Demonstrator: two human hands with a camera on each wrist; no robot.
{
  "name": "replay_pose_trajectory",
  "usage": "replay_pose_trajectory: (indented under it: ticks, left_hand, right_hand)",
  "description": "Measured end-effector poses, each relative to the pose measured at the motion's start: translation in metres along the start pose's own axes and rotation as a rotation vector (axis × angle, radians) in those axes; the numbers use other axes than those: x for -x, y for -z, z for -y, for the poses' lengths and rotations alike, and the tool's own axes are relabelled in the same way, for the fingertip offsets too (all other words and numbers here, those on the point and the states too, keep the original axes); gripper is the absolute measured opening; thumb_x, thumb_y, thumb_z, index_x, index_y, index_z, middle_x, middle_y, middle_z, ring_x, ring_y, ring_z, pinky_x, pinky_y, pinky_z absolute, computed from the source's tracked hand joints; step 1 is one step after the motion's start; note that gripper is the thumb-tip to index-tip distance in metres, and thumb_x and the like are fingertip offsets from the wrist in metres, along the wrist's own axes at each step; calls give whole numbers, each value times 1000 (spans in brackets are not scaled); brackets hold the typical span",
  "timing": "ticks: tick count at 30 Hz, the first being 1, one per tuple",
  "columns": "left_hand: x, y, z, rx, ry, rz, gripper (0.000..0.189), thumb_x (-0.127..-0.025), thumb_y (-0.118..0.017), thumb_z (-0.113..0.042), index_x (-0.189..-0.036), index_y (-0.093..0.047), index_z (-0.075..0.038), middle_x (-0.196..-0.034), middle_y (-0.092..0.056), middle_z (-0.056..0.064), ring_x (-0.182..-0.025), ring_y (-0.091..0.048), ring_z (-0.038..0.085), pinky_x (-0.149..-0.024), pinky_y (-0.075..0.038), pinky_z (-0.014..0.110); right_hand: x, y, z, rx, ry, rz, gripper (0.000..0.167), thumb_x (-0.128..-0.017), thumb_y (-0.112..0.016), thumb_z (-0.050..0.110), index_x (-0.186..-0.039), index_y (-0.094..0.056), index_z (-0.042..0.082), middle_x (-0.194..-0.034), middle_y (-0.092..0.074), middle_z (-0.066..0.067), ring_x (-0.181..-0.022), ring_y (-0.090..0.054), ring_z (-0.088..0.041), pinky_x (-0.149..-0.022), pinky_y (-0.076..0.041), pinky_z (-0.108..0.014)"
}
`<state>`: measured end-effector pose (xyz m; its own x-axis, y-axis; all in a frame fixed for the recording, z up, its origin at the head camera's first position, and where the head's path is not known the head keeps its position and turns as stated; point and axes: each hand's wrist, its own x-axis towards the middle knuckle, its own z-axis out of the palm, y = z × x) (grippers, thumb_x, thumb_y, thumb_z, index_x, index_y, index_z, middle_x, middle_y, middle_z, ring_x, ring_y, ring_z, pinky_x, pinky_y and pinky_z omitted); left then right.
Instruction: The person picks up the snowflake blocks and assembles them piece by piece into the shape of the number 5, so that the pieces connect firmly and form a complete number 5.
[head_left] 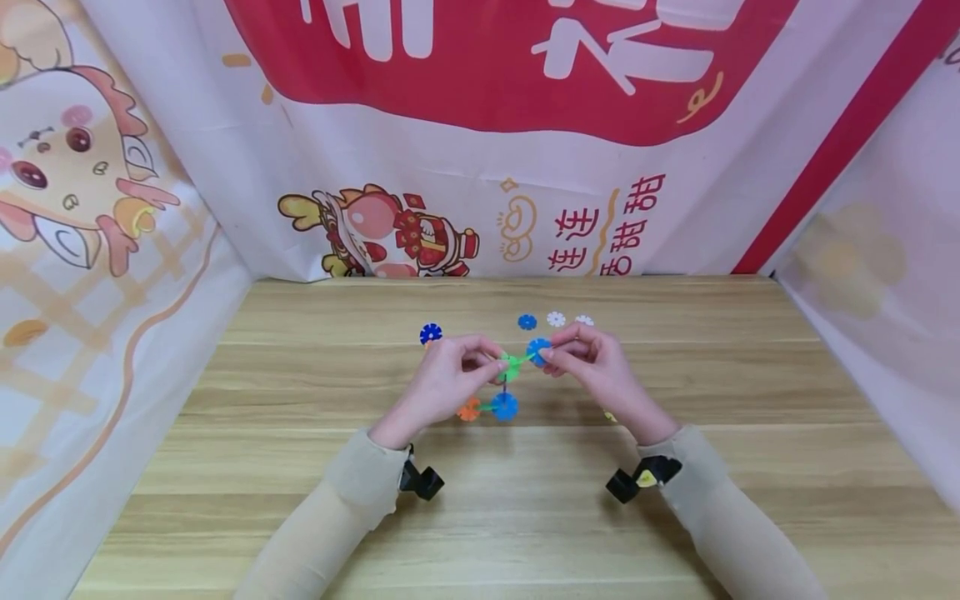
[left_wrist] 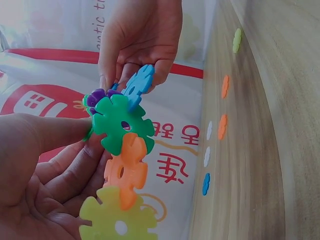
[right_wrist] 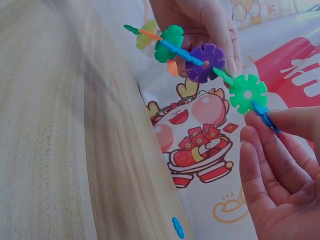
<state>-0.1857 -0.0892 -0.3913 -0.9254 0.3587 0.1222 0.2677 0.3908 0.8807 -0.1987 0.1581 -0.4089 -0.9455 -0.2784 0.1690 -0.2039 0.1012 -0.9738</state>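
Observation:
Both hands hold a chain of slotted, flower-shaped plastic discs joined edge to edge, raised above the table. My left hand (head_left: 450,375) pinches the chain near a bright green disc (head_left: 512,367). At one end of the chain, the thumb and fingers of my right hand (head_left: 592,358) pinch a blue disc (right_wrist: 265,117), which is slotted into a light green disc (right_wrist: 248,94). A purple disc (right_wrist: 205,63), a darker green disc (left_wrist: 123,125), an orange disc (left_wrist: 125,170) and a yellow disc (left_wrist: 117,217) continue the chain. Fingers partly cover some joints.
Loose discs lie on the wooden table (head_left: 510,517): a blue one (head_left: 527,322), a white one (head_left: 556,319) and another white one beyond the hands, with two orange ones and a yellow-green one (left_wrist: 237,41) farther right. A dark blue disc (head_left: 431,334) shows beyond the left hand. Printed cloth (head_left: 420,158) encloses the table.

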Motion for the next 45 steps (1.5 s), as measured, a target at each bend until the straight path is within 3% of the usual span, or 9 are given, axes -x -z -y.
replay_pose_trajectory:
  ticks: [7,11,17,30,38,45]
  left_hand:
    - [-1,1,-1,8,7,13,6,-99,-71,-18,-103,-72,-13,-85,-73,-1,-78,-69,15,-74,-58,36]
    - [-1,-1,-1,10,0,26,6,-99,-70,-16,-103,-71,-12,-85,-72,-1,-78,-68,15,-74,-58,34]
    - [-1,-2,-1,4,-5,35,5,-99,-70,-12,-103,-71,-9,-83,-71,-3,-77,-69,15,-74,-58,33]
    - [-1,-2,-2,-7,11,34,4,-99,-70,-13,-103,-70,-11,-83,-72,-3,-77,-69,14,-74,-58,33]
    - [-2,-1,-1,-4,1,41,6,-99,-70,-14,-103,-70,-10,-82,-71,-3,-77,-69,14,-74,-58,31]
    - [-2,0,-1,5,12,46,6,-100,-69,-13,-104,-70,-9,-83,-72,-1,-77,-69,14,-74,-58,31]
  right_hand:
    - [-1,1,2,15,10,48,19,-100,-68,9,-115,-69,-2,-102,-74,-15,-87,-72,-29,-80,-60,-38]
    - [-1,0,2,46,-7,70,16,-101,-67,12,-110,-69,-1,-101,-72,-13,-90,-69,-30,-81,-59,-34]
    - [-1,-3,3,58,-9,49,13,-101,-67,12,-103,-66,-1,-98,-67,-14,-85,-63,-29,-76,-56,-29]
    - [-1,-6,7,40,-24,34,14,-100,-67,10,-104,-65,-2,-103,-67,-16,-86,-63,-27,-75,-56,-29]
    - [-1,-8,5,35,-31,5,17,-100,-68,11,-105,-65,-6,-102,-69,-16,-92,-65,-38,-79,-57,-29]
    - [-2,-10,4,60,-51,-13,18,-100,-67,11,-106,-65,-6,-101,-69,-15,-91,-66,-31,-82,-58,-32]
